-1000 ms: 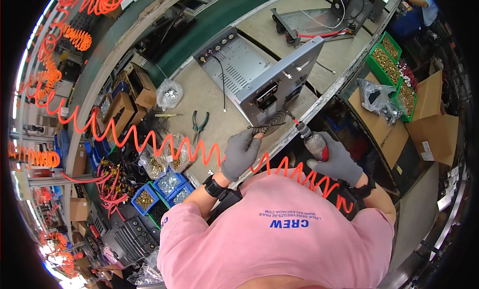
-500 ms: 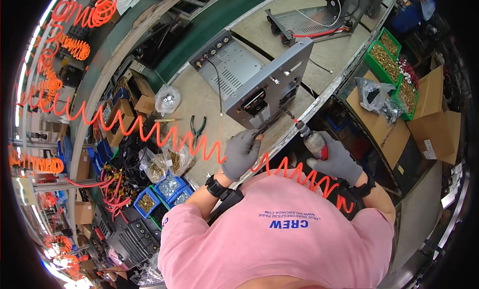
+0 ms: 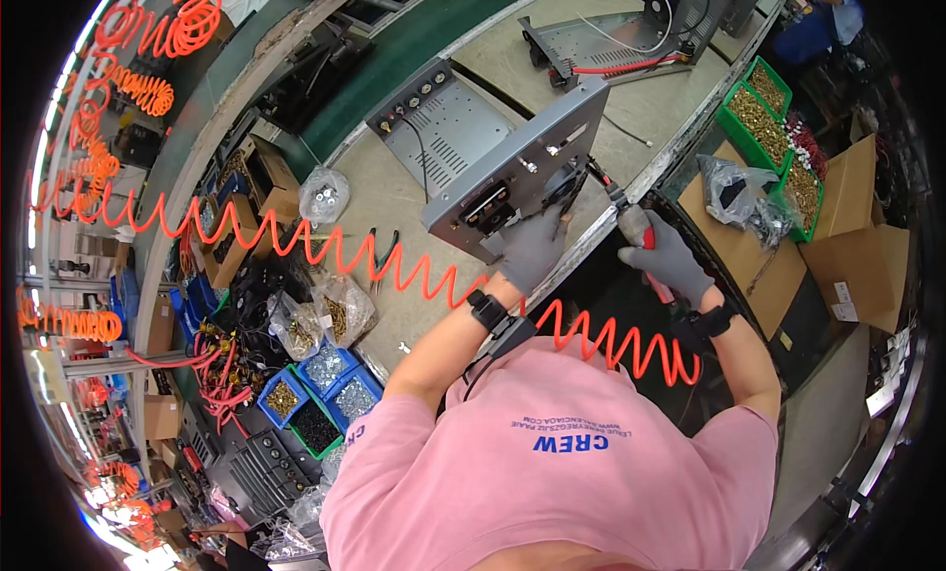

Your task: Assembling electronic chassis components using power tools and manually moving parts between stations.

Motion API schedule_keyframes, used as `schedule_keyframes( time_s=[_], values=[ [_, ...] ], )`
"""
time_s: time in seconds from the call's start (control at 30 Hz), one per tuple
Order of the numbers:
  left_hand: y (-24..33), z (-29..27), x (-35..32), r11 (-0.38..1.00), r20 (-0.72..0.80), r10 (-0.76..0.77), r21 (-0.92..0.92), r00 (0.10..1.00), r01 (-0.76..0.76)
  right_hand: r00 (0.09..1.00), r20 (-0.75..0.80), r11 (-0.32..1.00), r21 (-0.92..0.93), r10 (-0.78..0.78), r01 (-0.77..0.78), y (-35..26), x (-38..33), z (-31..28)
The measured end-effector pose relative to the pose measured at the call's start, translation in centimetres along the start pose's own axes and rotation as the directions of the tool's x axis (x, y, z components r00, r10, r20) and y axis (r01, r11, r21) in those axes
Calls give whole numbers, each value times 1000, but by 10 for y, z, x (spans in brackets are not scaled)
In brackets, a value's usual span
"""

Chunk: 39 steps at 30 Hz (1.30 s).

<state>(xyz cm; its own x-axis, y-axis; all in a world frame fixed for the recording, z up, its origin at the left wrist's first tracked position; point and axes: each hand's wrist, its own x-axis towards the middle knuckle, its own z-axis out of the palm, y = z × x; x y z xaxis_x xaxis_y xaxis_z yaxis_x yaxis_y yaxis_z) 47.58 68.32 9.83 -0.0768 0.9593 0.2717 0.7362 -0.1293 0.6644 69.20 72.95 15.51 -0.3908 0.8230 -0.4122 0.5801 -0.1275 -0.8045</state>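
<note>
A grey metal machine housing [image 3: 463, 137] lies on the worktable, its front panel [image 3: 552, 142] standing upright toward me. The panel carries metal fittings, a dark socket block and a round opening. My left hand [image 3: 535, 248], in a grey glove, presses against the lower part of the panel beside the opening. Its fingers are bunched together, and what they pinch, if anything, is hidden. My right hand [image 3: 672, 261], also gloved, grips an air screwdriver [image 3: 634, 224] with a red and grey body. The driver's long bit points up and left toward the panel's right edge, apart from my left hand.
An orange coiled air hose [image 3: 394, 261] stretches across in front of me. Pliers [image 3: 384, 261] and a bag of washers [image 3: 324, 195] lie left. Blue bins [image 3: 325, 366] hold small hardware; green bins [image 3: 757, 128] of brass parts stand right. Another housing [image 3: 611, 49] sits farther back.
My left hand has moved right and up along the panel toward its opening. The screwdriver in my right hand has shifted up and right. The housing has moved slightly left.
</note>
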Motion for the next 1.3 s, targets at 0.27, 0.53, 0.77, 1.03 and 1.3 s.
schedule_keyframes(
  time_s=[0.27, 0.53, 0.77, 1.03, 1.3],
  values=[
    [-5, 17, 13, 994, 20, -108, 18, 994, 107, 993, 20, 993, -27, 112, -112, -2, 19, -7],
    [-12, 22, 11, 993, -18, -103, 57, 995, 104, 995, 77, 998, -39, 61, -58, -3, 24, -13],
    [-18, 13, 2, 987, 6, -158, 16, 987, 158, 995, 61, 997, 13, -80, 79, 23, 38, -5],
    [-58, -104, -89, 962, 354, -134, -178, 925, 208, 980, -3, 968, 155, -197, 195, 29, 35, 1],
    [-139, -232, -198, 771, -625, -628, -424, 463, 474, 999, -16, 994, 99, -48, 49, 46, 40, -1]
  ],
)
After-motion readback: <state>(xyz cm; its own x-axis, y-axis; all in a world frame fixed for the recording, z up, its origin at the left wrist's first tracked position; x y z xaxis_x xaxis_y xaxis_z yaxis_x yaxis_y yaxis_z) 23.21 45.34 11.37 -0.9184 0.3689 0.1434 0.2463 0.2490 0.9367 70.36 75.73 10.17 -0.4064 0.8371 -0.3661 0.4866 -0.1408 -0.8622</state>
